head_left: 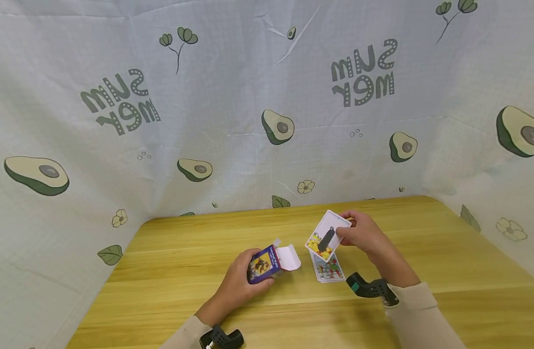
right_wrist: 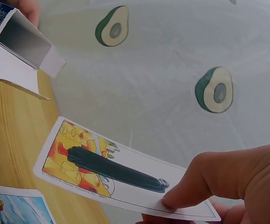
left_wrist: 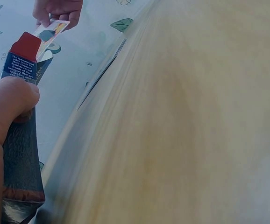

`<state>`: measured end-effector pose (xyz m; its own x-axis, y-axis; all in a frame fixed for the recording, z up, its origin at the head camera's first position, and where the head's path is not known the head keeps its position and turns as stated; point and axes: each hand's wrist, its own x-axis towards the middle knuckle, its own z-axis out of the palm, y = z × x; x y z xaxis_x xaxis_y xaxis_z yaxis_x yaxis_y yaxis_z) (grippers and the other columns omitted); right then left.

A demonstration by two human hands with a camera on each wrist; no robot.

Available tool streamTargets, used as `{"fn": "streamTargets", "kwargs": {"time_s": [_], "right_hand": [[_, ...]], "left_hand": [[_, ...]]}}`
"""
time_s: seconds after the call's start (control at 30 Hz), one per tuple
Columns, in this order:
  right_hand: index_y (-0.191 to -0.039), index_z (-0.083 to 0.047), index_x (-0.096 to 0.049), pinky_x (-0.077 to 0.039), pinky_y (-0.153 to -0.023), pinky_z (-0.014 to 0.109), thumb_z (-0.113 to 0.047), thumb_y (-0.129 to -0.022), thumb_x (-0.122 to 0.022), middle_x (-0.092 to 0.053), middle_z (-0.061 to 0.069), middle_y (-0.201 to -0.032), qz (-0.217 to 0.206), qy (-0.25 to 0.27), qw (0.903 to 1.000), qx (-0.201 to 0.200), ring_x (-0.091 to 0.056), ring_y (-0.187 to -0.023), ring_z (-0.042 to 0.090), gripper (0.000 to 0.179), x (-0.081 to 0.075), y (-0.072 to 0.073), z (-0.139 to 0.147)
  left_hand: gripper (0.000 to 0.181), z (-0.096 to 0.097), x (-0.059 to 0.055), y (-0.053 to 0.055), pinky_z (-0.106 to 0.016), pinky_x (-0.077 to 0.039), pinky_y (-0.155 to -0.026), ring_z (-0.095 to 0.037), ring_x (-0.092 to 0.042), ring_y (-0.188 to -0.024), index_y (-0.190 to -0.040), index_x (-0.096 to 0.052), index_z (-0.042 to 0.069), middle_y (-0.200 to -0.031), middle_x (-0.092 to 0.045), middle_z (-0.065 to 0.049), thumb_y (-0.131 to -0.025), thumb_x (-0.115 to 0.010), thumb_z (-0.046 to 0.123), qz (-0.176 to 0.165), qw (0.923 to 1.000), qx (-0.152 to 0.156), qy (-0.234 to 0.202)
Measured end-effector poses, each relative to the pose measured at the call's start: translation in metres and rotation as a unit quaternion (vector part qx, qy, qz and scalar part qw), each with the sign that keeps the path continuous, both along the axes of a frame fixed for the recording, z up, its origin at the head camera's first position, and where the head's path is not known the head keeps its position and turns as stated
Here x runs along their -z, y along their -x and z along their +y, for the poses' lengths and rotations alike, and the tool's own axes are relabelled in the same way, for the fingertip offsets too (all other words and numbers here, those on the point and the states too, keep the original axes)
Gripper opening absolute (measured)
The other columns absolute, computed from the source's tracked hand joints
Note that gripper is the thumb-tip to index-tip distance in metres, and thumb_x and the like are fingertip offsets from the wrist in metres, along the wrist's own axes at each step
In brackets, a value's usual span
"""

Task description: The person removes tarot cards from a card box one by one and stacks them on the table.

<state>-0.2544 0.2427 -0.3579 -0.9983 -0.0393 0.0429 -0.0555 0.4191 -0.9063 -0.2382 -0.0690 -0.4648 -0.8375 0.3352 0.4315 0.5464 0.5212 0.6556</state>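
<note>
My left hand (head_left: 238, 278) grips a blue-purple tarot card box (head_left: 262, 265) whose white end flap (head_left: 288, 258) hangs out to the right. In the right wrist view the open end of the box (right_wrist: 25, 42) shows a hollow inside. My right hand (head_left: 364, 232) pinches an illustrated card (head_left: 328, 236) at one corner between thumb and fingers. On that card a dark cloaked figure stands over yellow and red shapes. Beneath it, a small pile of cards (head_left: 330, 272) lies on the table, partly covered by the held card in the head view.
The wooden table (head_left: 170, 271) runs back to a white cloth (head_left: 232, 145) printed with avocados, leaves and mirrored lettering. More cloth hangs at both sides. Black wrist cameras (head_left: 371, 288) are strapped over beige sleeves (head_left: 424, 315).
</note>
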Motion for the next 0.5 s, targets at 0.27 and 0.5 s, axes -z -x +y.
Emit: {"fn": "streamTargets", "kwargs": {"time_s": [0.27,0.5], "right_hand": [[-0.124,0.008,-0.041,-0.053,-0.082,0.042,-0.004,-0.089,-0.059,-0.056,0.031,-0.113,-0.01,-0.006,0.9997,0.019,-0.059,-0.092,0.036,0.041,0.0018,-0.0018,0.0005],[-0.118,0.011,-0.049,-0.053,-0.084,0.042,-0.004,-0.088,-0.059,-0.057,0.031,-0.116,-0.02,-0.006,0.9994,0.028,-0.059,-0.093,0.034,0.035,0.0071,-0.0001,0.0049]], "left_hand": [[0.07,-0.0003,-0.0006,-0.0003,-0.029,-0.048,-0.081,-0.012,-0.053,-0.097,-0.133,-0.048,0.014,-0.119,-0.057,0.001,-0.077,-0.078,0.042,0.004,1.0,0.0,0.003],[0.07,0.0001,-0.001,-0.0004,-0.029,-0.047,-0.081,-0.012,-0.053,-0.097,-0.133,-0.048,0.014,-0.118,-0.056,0.004,-0.077,-0.078,0.043,0.003,1.0,0.0,0.004]]}}
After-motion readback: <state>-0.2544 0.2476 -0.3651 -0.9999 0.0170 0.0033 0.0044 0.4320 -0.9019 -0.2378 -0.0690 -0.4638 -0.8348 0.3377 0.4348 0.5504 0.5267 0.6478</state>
